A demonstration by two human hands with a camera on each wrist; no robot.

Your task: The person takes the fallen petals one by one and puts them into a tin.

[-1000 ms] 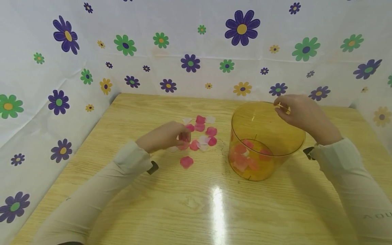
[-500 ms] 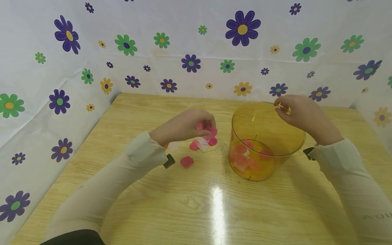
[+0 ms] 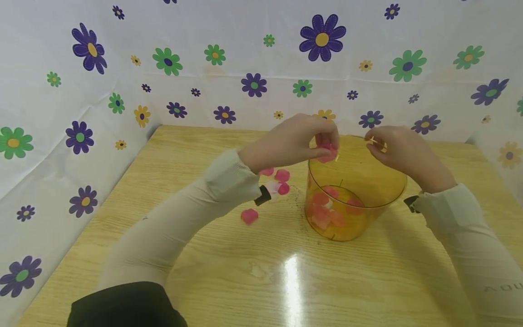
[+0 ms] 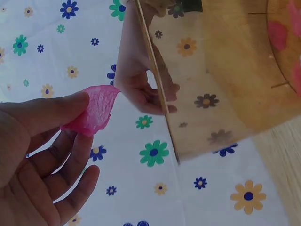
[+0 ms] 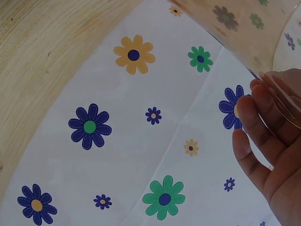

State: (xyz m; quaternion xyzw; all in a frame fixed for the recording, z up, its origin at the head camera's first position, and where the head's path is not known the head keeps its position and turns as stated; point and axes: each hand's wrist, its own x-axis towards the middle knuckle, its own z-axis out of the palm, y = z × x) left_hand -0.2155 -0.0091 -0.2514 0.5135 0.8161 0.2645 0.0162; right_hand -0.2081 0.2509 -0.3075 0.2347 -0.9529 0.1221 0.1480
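Note:
Between thumb and fingers, my left hand (image 3: 296, 138) pinches a pink petal (image 3: 327, 154) at the left rim of a clear amber bucket (image 3: 367, 181). The left wrist view shows this petal (image 4: 99, 106) held by its edge, just outside the bucket wall (image 4: 188, 94). My right hand (image 3: 402, 154) grips the bucket's far right rim, thumb and fingers on either side of it. Several pink and red petals (image 3: 321, 215) lie in the bottom of the bucket.
Loose petals (image 3: 282, 175) lie on the wooden table (image 3: 229, 272) left of the bucket, some hidden behind my left wrist. One petal (image 3: 249, 216) lies apart, nearer to me. A white flower-printed cloth (image 3: 229, 27) stands along the back and sides.
My left hand has moved right and up from the loose petals to the bucket's rim, now carrying a pink petal. My right hand and the bucket have stayed in place.

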